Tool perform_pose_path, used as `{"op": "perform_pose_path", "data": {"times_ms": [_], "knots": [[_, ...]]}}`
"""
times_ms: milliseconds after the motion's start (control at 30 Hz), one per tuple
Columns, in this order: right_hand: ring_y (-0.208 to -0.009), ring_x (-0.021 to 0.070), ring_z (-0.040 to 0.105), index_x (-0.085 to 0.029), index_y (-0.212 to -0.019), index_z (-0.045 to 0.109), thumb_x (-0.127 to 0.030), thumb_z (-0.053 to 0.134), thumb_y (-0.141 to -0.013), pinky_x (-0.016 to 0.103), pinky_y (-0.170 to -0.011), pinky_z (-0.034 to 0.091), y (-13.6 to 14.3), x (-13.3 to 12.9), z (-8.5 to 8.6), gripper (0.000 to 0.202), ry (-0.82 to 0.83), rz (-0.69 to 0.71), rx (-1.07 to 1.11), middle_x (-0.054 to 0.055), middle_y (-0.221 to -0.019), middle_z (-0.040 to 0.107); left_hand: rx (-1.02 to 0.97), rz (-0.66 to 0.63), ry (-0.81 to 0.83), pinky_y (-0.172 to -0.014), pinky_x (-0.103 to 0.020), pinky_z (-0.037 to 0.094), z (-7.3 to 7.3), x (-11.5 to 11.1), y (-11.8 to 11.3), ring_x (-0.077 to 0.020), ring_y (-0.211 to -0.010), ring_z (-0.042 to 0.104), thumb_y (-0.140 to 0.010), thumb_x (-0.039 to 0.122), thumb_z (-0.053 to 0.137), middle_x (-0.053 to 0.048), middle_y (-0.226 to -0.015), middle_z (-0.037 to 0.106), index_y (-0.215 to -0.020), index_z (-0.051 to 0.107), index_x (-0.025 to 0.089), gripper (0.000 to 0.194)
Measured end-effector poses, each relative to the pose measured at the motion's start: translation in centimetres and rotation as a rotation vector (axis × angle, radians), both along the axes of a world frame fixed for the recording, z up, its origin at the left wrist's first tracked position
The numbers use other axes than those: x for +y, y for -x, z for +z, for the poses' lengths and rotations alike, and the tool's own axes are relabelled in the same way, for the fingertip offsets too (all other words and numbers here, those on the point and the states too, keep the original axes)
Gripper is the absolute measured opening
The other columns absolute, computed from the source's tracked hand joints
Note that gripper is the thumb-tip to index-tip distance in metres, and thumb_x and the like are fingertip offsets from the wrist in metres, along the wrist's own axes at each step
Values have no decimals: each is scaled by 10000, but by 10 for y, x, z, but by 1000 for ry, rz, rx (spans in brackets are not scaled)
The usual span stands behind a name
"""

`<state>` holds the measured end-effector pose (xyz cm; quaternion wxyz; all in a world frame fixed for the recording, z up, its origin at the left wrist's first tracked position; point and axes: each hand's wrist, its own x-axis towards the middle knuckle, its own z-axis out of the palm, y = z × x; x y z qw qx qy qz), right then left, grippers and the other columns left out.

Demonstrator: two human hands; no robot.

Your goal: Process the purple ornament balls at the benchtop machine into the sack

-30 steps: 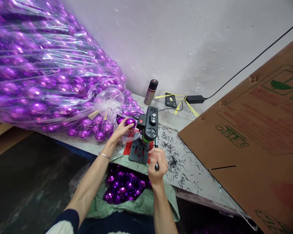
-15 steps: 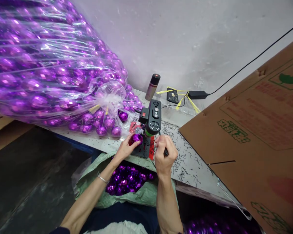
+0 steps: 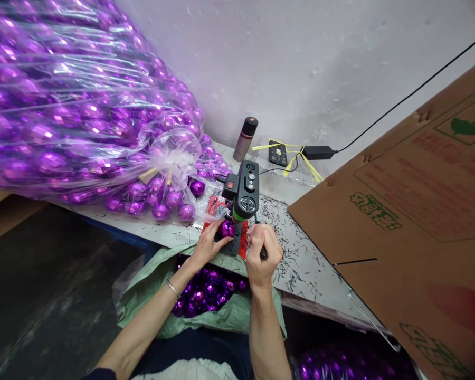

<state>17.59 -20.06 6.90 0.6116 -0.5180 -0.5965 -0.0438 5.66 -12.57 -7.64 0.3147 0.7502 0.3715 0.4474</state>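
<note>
Between the thumb and fingers of my left hand (image 3: 209,245) is a shiny purple faceted ball (image 3: 228,228), held under the front end of a small black bench machine (image 3: 247,190). The machine stands on a dark base plate (image 3: 233,247) with red beneath it. My right hand (image 3: 263,252) is wrapped round the machine's black-tipped lever handle (image 3: 264,253). Just below both hands, an open green sack (image 3: 142,306) holds many purple balls (image 3: 208,290). Where the ball meets the machine is hidden.
A big clear bag of purple balls (image 3: 83,121) leans at the left. Behind the machine are a spray can (image 3: 245,138), a phone-like black object (image 3: 277,153) and a power adapter (image 3: 319,153). Short black scraps (image 3: 296,264) litter the table. A cardboard box (image 3: 411,211) borders the right.
The left hand has shifted slightly right with the ball, turning it, so it sits closer under the machine head. The right hand stays on the lever, slightly lower. The view has moved a little.
</note>
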Motion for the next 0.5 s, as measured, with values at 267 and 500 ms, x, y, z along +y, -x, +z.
{"op": "perform_pose_path", "data": {"times_ms": [267,500], "knots": [[-691,129,584,-218,-722,519,-111,452,-984,280,-643,458,3,-3,-5,291,-13,-19,-15,-5,-720,580,19,5,52,-1123,-495,470,-5,-1,-3,-301,-1311,613,-889,419,737,-144,-1380,663,-1419,543,215,601],[-697,142,616,-220,-754,541,-130,421,-982,289,-623,492,4,-2,-51,273,-80,-41,-47,9,-748,613,7,-1,53,-1126,-496,468,-7,-2,-4,-296,-1309,613,-920,384,692,-151,-1381,662,-1409,558,195,541]]}}
